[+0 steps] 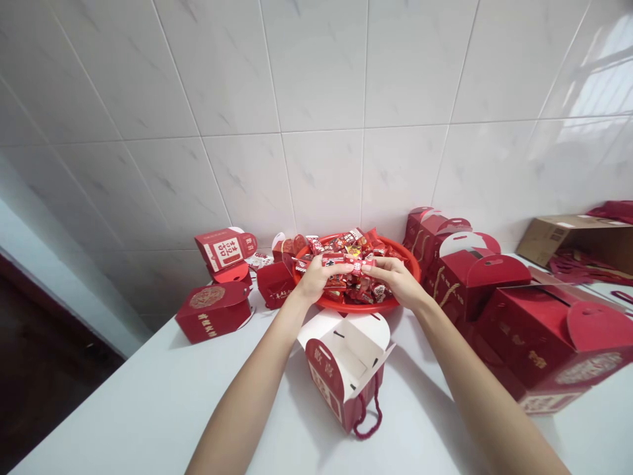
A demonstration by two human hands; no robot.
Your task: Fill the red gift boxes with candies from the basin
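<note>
- Packets in shiny red printed wrappers (363, 288) lie heaped in a round, bright red plastic basin (415, 262), which stands on the white tabletop (148, 409) near the wall of pale, grey-veined tiles (321, 72).
- The left hand (317, 277) reaches over the near left part of the basin, its thumb and fingers pinched on a small red-and-white wrapped packet (357, 266) above the heap.
- The right hand (394, 280) comes in from the other side, its fingertips closed on the same packet; the two hands nearly meet there, and whether either palm hides more packets I cannot tell.
- Directly in front of the basin, between the forearms, stands an open dark red cardboard gift box with a white inside (363, 349); its flaps spread outward, and a twisted dark red cord handle (368, 434) hangs down its side onto the tabletop.
- Left of the basin sit a dark red box with a round gold emblem (215, 310), a red box with a pale label panel (225, 252) behind it, and a small red box with gold lettering (274, 285) just beside the basin.
- On the right, large dark red gift boxes (548, 336) stand in a row; past them, a brown cardboard carton (568, 232) lies open near the wall, dark red cords (573, 267) at its mouth.
</note>
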